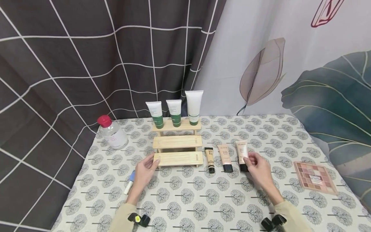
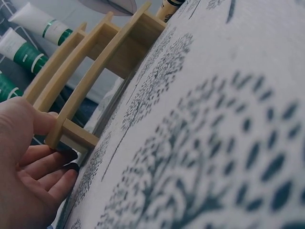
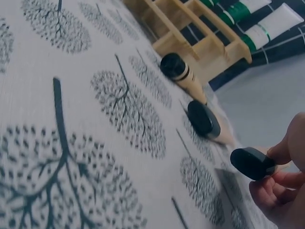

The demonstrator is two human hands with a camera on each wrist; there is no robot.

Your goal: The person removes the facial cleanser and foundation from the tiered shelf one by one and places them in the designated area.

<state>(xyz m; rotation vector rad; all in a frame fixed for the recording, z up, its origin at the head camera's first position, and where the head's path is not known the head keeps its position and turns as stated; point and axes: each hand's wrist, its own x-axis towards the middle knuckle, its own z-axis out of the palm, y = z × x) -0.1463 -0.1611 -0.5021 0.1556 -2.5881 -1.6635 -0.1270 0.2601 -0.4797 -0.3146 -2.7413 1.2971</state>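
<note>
My left hand (image 1: pixel 145 170) grips the left end of the lowest step of a three-step wooden display stand (image 1: pixel 177 159). In the left wrist view the thumb lies along the step's edge and the other fingers are below it. On the top step stand three white-and-green squeeze tubes (image 1: pixel 175 112). My right hand (image 1: pixel 260 168) pinches a pale BB cream tube (image 1: pixel 242 150) near its black cap (image 3: pixel 251 163). To its left lie a pinkish BB cream tube (image 1: pixel 224 154) and a smaller tan tube (image 1: pixel 209 157) with a black cap, beside the stand.
A clear bottle with a red cap (image 1: pixel 105 121) stands at the table's back left. An eyeshadow palette (image 1: pixel 315 178) lies at the right. Partly behind my left wrist is a blue-and-white item (image 1: pixel 129 183). Curtains (image 1: pixel 87 58) hang behind the patterned tablecloth (image 1: pixel 200 199).
</note>
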